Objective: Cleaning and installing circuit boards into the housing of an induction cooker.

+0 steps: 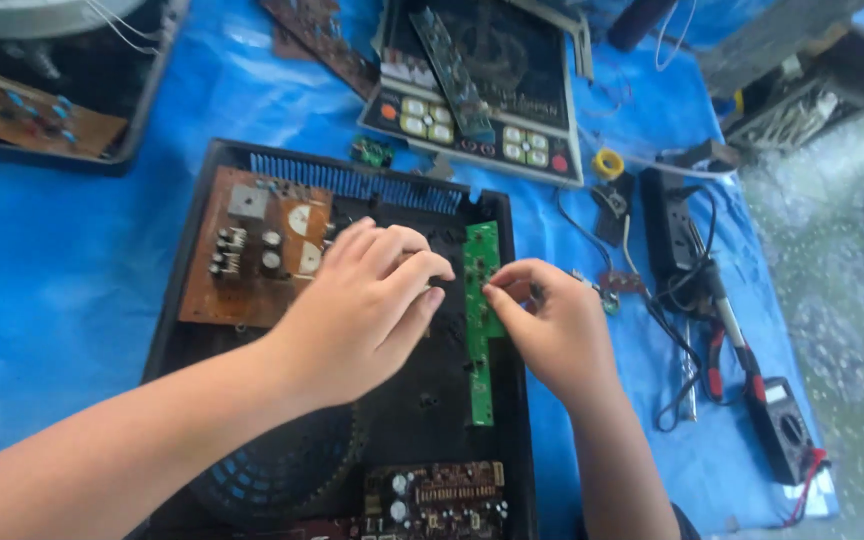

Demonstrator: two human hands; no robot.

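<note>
An open black plastic appliance base (182, 300) lies on a blue sheet. Inside it sit a brown circuit board (252, 250) at the upper left and a narrow green circuit board (480, 330) along the right side. My left hand (362, 310) rests over the middle of the base, fingers curled, its fingertips close to the green board's left edge. My right hand (552, 325) pinches the green board's right edge between thumb and forefinger. A second brown board (442, 495) with capacitors lies at the base's near end.
A glass cooktop panel (482, 80) with buttons lies beyond the base. To the right are a black power strip (674, 235), a yellow solder roll (608, 163), red-handled pliers (717, 350), a multimeter (782, 440) and tangled leads. Another opened unit (42, 110) sits at the far left.
</note>
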